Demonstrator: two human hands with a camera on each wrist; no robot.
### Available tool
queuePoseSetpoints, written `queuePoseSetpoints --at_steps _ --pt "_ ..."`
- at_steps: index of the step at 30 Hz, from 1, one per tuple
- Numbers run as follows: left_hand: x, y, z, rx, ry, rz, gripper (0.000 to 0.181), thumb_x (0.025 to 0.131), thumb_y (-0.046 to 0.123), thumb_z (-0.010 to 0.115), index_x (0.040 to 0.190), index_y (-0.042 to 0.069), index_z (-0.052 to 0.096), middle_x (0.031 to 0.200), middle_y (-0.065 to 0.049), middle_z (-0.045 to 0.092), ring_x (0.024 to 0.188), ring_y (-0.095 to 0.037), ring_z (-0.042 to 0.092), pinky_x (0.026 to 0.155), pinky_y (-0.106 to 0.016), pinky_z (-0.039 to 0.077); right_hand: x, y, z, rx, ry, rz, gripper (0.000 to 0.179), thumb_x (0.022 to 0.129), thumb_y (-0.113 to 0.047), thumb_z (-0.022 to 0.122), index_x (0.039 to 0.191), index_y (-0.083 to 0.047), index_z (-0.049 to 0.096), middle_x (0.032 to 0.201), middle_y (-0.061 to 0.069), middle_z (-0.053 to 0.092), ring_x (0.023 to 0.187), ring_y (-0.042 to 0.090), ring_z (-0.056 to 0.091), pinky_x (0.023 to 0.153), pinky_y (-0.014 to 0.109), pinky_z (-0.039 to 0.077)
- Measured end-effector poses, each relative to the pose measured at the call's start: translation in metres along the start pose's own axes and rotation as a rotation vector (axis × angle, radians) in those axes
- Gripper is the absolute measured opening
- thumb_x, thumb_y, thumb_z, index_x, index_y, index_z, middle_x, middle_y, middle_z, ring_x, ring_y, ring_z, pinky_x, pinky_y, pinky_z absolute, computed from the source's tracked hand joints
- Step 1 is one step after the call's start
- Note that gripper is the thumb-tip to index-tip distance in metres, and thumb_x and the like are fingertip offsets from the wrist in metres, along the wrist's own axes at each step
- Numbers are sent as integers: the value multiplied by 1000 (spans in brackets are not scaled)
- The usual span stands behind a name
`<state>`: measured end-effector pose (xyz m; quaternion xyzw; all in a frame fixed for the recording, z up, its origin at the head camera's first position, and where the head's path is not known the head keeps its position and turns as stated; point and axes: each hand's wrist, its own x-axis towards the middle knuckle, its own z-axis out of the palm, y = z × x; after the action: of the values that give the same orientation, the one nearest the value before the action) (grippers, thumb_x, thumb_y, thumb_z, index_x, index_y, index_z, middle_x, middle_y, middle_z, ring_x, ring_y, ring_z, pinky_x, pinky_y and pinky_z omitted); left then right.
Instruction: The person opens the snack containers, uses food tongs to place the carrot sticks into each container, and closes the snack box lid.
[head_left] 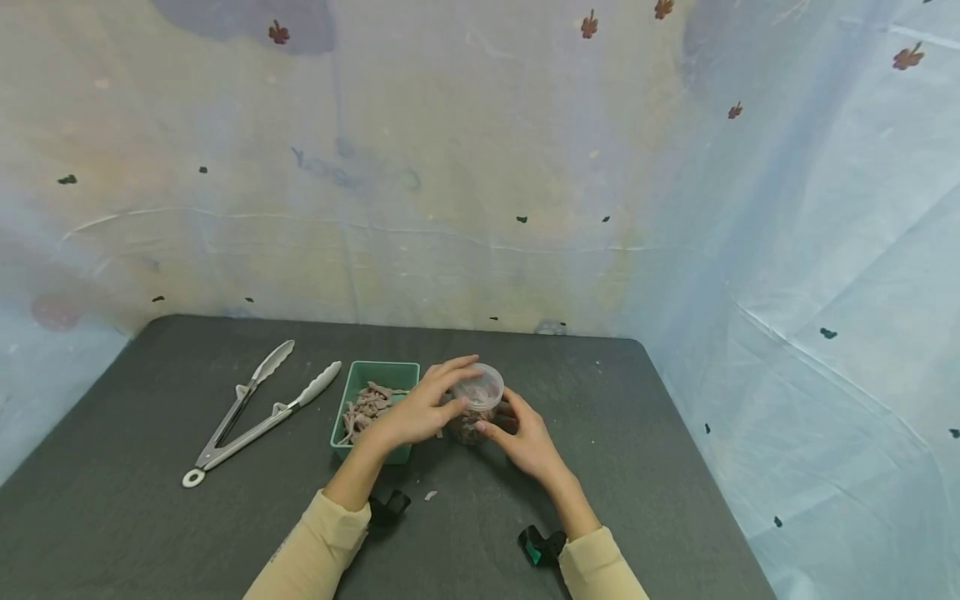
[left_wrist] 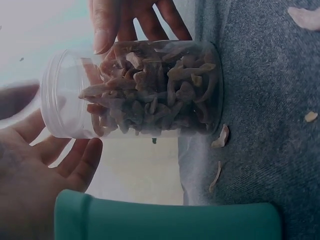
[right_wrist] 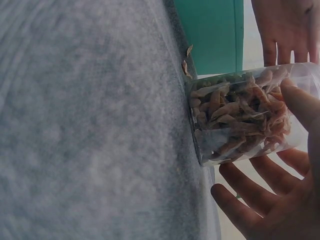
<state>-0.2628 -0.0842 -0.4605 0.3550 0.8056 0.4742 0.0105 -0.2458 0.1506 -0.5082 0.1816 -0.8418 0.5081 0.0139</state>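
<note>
A clear plastic jar (left_wrist: 150,95), partly filled with brownish-grey dried strips, stands upright on the dark table. My left hand (head_left: 422,408) reaches over its clear lid (head_left: 482,385), thumb on the near side and fingers along the far side. Lower down, my right hand (head_left: 527,439) grips the jar's right side between thumb and fingers. In the right wrist view, that thumb lies against the jar wall and the fingers spread behind it. Just left of the jar is a green plastic tub (head_left: 411,372) holding more strips (head_left: 367,410), partly hidden by my left forearm.
Tongs (head_left: 247,433) with pale tips lie spread at the left of the table (head_left: 645,500). A few loose scraps (head_left: 431,495) lie near the tub and jar. Patterned sheeting (head_left: 420,167) hangs behind the table and along the right.
</note>
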Motion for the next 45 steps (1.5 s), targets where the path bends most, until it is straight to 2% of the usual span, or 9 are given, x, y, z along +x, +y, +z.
queuePoseSetpoints --at_steps 7,12,17,24,28,32,35,40,45 --pt "1 0 3 -9 67 -70 53 104 26 67 151 7 50 158 -17 30 139 -39 41 106 -59 44 0 -1 0 -12 2 -8 68 99 -26 75 159 -17 44 149 12 55 129 35 61 102 57 51" --pt "2 -1 4 -4 82 -72 51 103 25 69 148 6 53 154 -17 33 134 -36 46 105 -56 46 1 1 1 -8 7 -3 68 98 -22 76 158 -17 45 149 12 55 129 35 61 102 58 51" --pt "1 -1 3 9 64 -58 49 106 21 64 151 7 51 157 -16 34 141 -37 43 107 -57 45 3 3 3 19 22 -5 70 96 -14 78 157 -11 45 148 16 55 129 40 61 101 62 50" --pt "0 0 -1 -14 -6 -26 46 111 10 51 156 7 46 168 -15 27 153 -41 23 113 -68 31 2 3 2 -16 11 -7 69 97 -19 77 158 -15 45 148 12 56 129 35 61 102 57 51" --pt "0 -2 0 -13 0 -20 48 110 18 55 156 7 46 169 -16 24 154 -42 22 113 -69 32 1 2 1 -13 2 -20 68 98 -24 76 158 -17 45 149 11 56 129 35 61 102 57 51" --pt "0 -1 2 9 38 -56 55 104 27 67 155 12 49 166 -15 26 151 -41 29 110 -65 39 2 1 2 -8 8 -11 67 98 -20 76 158 -15 45 149 13 55 129 36 61 102 59 50" --pt "1 1 4 11 59 -83 58 101 27 72 153 13 50 161 -15 29 144 -39 38 107 -61 44 1 -6 3 0 20 3 67 97 -12 75 157 -9 45 149 18 54 129 41 60 102 63 48" --pt "1 1 5 12 65 -85 57 101 26 72 152 13 50 158 -14 32 141 -37 41 107 -59 45 -5 -31 -1 20 10 -3 67 98 -9 74 156 0 43 148 23 54 128 45 60 101 66 48" --pt "1 -1 3 34 32 -40 55 104 22 67 155 11 48 164 -15 31 150 -40 31 110 -64 39 -9 -42 -5 30 -5 -16 66 98 -9 73 156 1 43 148 24 54 128 45 60 102 66 48"
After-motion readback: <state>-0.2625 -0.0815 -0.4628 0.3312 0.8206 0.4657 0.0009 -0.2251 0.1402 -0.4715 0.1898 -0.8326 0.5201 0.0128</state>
